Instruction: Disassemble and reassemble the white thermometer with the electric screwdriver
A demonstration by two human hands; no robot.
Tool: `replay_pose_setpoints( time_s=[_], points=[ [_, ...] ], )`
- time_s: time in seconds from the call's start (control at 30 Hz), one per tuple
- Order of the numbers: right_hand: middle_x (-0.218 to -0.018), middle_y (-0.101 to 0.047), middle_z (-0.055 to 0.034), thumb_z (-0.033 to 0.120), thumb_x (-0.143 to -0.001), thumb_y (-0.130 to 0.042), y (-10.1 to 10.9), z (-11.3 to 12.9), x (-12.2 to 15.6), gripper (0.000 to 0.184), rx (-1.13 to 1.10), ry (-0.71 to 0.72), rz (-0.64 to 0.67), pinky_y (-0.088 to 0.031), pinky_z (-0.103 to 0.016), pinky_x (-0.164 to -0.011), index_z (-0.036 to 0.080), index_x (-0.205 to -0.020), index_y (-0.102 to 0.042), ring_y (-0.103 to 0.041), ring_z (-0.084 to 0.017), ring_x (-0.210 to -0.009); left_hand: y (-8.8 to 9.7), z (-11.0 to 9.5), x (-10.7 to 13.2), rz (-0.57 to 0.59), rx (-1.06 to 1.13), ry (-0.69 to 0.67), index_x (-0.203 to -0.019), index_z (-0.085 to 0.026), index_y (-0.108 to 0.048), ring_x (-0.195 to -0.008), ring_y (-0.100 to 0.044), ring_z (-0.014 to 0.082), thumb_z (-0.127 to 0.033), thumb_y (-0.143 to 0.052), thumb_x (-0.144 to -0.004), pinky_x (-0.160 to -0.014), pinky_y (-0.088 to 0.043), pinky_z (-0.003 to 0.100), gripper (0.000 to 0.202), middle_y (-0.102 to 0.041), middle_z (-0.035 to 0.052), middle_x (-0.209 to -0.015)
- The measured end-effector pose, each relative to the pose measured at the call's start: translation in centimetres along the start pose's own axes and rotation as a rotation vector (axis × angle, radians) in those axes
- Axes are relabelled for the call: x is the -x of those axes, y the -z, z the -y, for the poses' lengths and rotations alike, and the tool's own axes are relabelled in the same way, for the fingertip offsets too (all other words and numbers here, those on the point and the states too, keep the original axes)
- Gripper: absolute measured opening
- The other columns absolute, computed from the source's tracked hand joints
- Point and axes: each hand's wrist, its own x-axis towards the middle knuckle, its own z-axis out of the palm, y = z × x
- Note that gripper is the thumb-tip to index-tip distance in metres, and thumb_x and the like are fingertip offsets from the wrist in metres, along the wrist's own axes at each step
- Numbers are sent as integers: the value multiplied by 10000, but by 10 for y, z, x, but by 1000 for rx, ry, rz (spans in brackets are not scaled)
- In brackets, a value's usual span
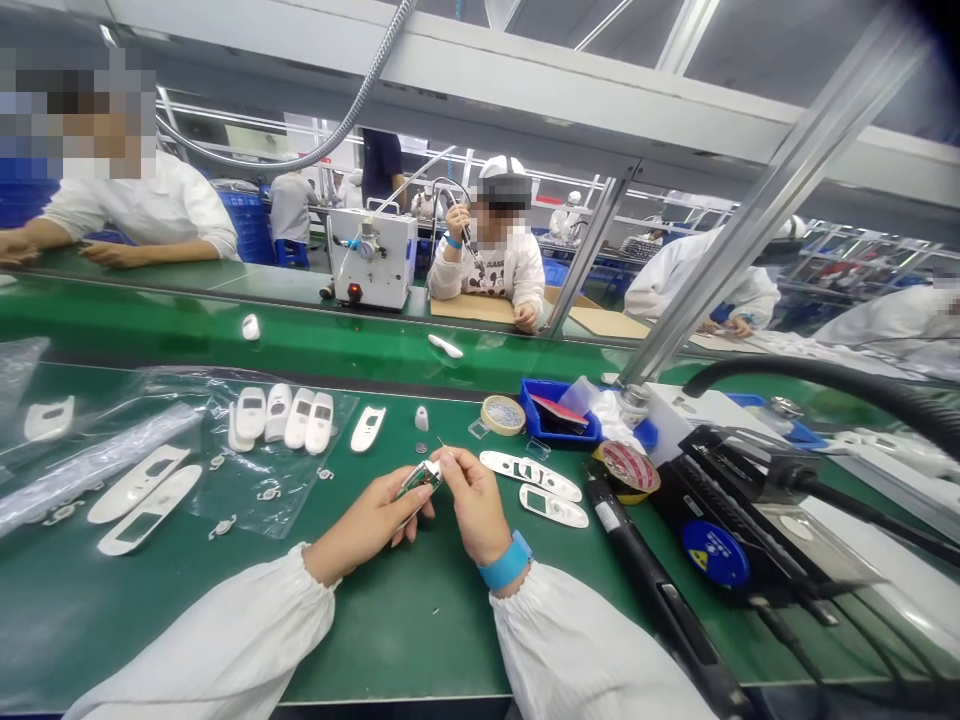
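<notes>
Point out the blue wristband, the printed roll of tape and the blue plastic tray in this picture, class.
Blue wristband [506,561]: head view, middle of the band.
Printed roll of tape [626,464]: head view, red-printed upper face.
Blue plastic tray [561,433]: head view, front wall.

Green assembly bench [397,640] with white plastic casings [367,428]
</notes>
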Motion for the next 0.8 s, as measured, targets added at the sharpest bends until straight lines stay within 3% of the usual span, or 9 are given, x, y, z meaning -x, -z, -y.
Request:
replay_pose_setpoints(
  time_s=[0.13, 0.23, 0.33, 0.43, 0.6, 0.8],
  points=[
    [-698, -560, -13, 429, -749, -539, -3, -4, 1, 258, -76, -66, -2, -381, -290, -725, 181, -747, -607, -482, -147, -701, -1, 4, 1, -78, -135, -71, -843, -174, -503, -485, -446, 81, -427, -438, -817, -441, -329, 208, 263, -542, -4, -710],
    [-723, -553, -12, 440, -761, -523, -4, -5, 1, 265, -78, -46, 6, -377, -286, -730, 185, -749, -596, -475, -144, -713, -2, 8, -1, -71, -92, -71, -856, -174, -502, -492, -452, 86, -417, -420, -823, -442, -334, 214, 258, -546, -1, -733],
    [-689, -535, -8, 448, -774, -504, -1, -3, 0, 283, -81, -53, 79, -385, -284, -689, 179, -733, -583, -469, -139, -672, -2, 11, -1, -115, -145, -99, -892, -172, -519, -513, -459, 96, -396, -424, -823, -488, -361, 232, 252, -558, 7, -744],
    [-716, -551, -10, 423, -775, -528, 2, 0, 1, 257, -11, -5, 149, -372, -290, -762, 180, -739, -603, -487, -150, -738, 0, 14, 3, -171, -234, -155, -921, -180, -534, -564, -476, 107, -364, -431, -826, -573, -388, 251, 231, -570, 6, -757],
    [-737, -571, 5, 397, -830, -463, 4, 3, 2, 256, 105, 70, 201, -302, -316, -921, 194, -756, -600, -510, -135, -763, 2, 14, 9, -69, -35, -26, -899, -164, -526, -532, -449, 90, -418, -468, -797, -477, -340, 217, 280, -543, 3, -743],
    [-738, -569, -11, 431, -789, -520, 4, 6, 1, 271, 14, -42, 270, -399, -274, -732, 179, -779, -618, -500, -135, -724, 4, 7, 10, -13, 173, 101, -760, -140, -509, -447, -376, 61, -541, -454, -770, -395, -270, 188, 405, -475, -18, -628]
  ],
)
